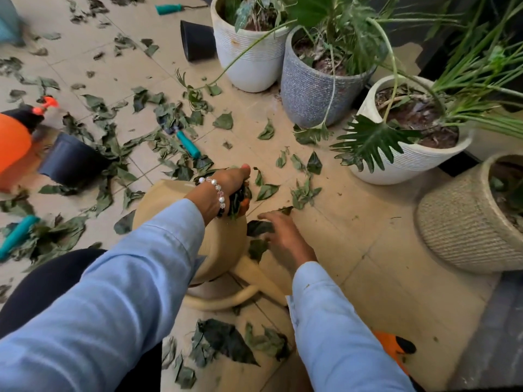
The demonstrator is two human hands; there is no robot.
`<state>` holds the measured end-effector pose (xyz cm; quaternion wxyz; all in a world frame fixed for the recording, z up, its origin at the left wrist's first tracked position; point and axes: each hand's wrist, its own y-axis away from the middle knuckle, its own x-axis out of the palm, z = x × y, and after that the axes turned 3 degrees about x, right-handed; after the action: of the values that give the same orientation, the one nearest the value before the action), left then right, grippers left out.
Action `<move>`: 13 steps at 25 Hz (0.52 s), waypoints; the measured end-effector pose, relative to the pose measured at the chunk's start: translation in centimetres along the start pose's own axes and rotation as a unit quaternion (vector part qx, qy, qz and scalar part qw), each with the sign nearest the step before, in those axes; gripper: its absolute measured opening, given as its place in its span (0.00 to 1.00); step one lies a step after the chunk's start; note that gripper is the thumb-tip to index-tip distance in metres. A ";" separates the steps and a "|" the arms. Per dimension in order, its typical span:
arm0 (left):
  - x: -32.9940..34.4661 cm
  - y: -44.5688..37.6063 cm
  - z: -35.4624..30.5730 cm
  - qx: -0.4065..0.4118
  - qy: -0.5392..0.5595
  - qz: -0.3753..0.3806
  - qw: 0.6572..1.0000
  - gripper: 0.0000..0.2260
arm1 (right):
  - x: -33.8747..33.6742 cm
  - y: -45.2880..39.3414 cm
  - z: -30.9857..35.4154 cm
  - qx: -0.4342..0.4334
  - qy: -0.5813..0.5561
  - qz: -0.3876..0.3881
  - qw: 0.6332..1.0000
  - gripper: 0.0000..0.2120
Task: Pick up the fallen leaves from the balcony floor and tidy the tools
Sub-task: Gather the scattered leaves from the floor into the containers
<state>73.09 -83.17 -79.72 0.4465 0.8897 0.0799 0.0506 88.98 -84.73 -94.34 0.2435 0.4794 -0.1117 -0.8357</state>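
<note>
At the far left an orange plastic spray bottle with a black top point(14, 137) lies on the beige tiled balcony floor point(353, 222), just beside a tipped-over black plastic nursery pot point(70, 159), and below them a teal-handled hand tool point(17, 234) rests half buried in dry green fallen leaves point(113, 142), which are scattered thickly over the tiles. Further right a small trowel with a teal handle point(187, 144) lies among the leaves. In the middle, the left hand point(226, 188), wearing a pearl bead bracelet point(218, 190), has its fingers curled round a bunch of gathered leaves, held above a cream plastic watering can point(215, 244) lying on the floor. Just to its right, the right hand point(283, 233) reaches down with fingers spread and relaxed, touching a dark leaf point(259, 227) on the tile. At the right stand white ribbed planters point(252, 60), a grey textured planter point(311, 91) and a beige woven-look planter point(464, 230).
</note>
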 end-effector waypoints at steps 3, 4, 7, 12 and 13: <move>-0.2 -0.2 0.1 0.008 0.016 -0.005 1.000 0.19 | 2.6 0.2 0.8 -0.063 0.140 0.070 0.986 0.34; -0.3 -0.1 0.1 0.011 0.021 -0.007 1.000 0.20 | 3.6 0.3 0.5 -0.063 0.134 0.039 0.988 0.28; -0.3 0.3 0.2 0.027 0.028 -0.010 0.999 0.22 | 5.1 0.5 -1.0 -0.033 0.112 -0.053 0.992 0.11; 0.5 0.2 0.6 0.073 0.051 -0.021 0.996 0.24 | -0.5 1.5 0.1 0.184 -0.449 -0.213 0.848 0.11; 0.9 -0.1 0.7 0.094 0.030 -0.037 0.994 0.27 | -2.5 1.9 1.1 0.174 -0.564 -0.217 0.778 0.12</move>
<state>74.03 -83.50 -80.17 0.3601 0.9222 0.1304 0.0529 89.65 -85.11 -91.10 -0.1379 -0.0314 -0.2656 -0.9537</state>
